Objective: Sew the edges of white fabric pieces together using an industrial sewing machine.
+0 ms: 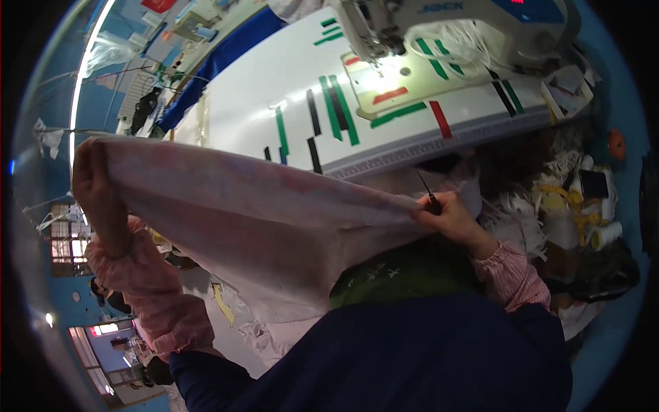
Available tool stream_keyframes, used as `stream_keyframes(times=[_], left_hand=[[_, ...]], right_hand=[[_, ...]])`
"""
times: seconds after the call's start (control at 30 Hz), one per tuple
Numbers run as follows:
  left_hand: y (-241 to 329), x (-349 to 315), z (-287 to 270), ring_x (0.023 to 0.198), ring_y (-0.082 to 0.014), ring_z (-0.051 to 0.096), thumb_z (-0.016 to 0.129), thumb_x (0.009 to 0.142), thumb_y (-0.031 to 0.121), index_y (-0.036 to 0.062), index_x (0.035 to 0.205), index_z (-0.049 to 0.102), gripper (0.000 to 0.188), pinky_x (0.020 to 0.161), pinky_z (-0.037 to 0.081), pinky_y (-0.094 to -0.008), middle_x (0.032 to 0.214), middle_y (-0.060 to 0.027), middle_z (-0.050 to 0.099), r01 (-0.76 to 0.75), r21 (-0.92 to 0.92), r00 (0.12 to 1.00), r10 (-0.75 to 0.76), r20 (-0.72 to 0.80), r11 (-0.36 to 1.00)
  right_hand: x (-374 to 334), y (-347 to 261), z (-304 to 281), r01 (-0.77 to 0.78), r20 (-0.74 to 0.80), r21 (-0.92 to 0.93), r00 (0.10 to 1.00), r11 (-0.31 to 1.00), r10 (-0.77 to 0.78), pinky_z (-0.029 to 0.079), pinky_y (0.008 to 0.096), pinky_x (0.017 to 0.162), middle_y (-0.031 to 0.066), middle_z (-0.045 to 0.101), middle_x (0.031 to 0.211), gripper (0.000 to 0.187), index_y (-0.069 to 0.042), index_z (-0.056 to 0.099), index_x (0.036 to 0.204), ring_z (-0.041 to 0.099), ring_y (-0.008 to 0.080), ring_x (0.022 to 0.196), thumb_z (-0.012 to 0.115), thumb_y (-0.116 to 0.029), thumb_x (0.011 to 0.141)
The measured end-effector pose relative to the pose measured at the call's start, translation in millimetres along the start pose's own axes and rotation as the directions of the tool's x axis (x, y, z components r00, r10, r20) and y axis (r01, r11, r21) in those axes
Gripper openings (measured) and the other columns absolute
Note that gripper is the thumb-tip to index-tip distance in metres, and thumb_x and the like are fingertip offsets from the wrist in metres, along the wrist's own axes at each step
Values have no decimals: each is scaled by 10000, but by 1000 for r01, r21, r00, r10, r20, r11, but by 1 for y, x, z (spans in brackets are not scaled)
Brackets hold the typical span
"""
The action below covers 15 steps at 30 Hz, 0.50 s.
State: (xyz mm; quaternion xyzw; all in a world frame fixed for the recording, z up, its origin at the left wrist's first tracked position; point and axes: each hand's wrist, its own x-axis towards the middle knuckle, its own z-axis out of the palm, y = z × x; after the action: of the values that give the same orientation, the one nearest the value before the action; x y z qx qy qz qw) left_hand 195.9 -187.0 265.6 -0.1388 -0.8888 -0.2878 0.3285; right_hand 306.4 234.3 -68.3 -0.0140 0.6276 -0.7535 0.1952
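Note:
A large pale pinkish-white cloth [274, 213] is stretched between my two hands, its upper edge running from far left to right. My left hand [96, 182] is raised at the left with its fingers closed round one corner. My right hand [452, 218] pinches the other end of that edge. A slim pointed tool with a dark handle [434, 203] also sticks up from the right hand; its exact kind is unclear. Below, the cloth hangs in folds over a dark green garment [405, 271] at my lap.
Beyond the cloth stands a lit sewing machine [374, 41] on a white table [240, 103] marked with green, black and red tape strips. A ruler strip [384, 158] follows its near edge. At right lie a small white box [566, 93], fabric scraps [518, 223] and a thread spool [607, 235].

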Motion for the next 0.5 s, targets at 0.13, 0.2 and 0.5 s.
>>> stream_keyframes(times=[0.13,0.2,0.5], left_hand=[[-11,-12,-6,801,-80,517,563,1004,228,13,1002,627,225,725,433,-223,882,3,601,84,40,996,-83,-33,996],[-9,-25,-5,812,-93,527,565,1003,229,14,1029,624,224,740,442,-235,893,-7,609,72,43,992,-67,-105,996],[50,-82,-44,858,-217,625,543,992,153,-33,1078,613,216,740,560,-343,1022,-129,641,-342,649,881,472,-29,680]], right_hand=[[-27,11,-12,53,-65,-204,996,978,-67,397,213,502,-7,631,713,52,-26,687,896,523,56,553,693,-31,845],[-40,9,-18,379,-126,-620,816,687,-564,455,257,519,84,668,784,152,-26,679,911,602,142,593,686,50,779],[-81,46,-25,472,-67,-723,680,505,-731,527,280,549,83,649,901,282,-3,662,929,644,197,625,660,111,671]])
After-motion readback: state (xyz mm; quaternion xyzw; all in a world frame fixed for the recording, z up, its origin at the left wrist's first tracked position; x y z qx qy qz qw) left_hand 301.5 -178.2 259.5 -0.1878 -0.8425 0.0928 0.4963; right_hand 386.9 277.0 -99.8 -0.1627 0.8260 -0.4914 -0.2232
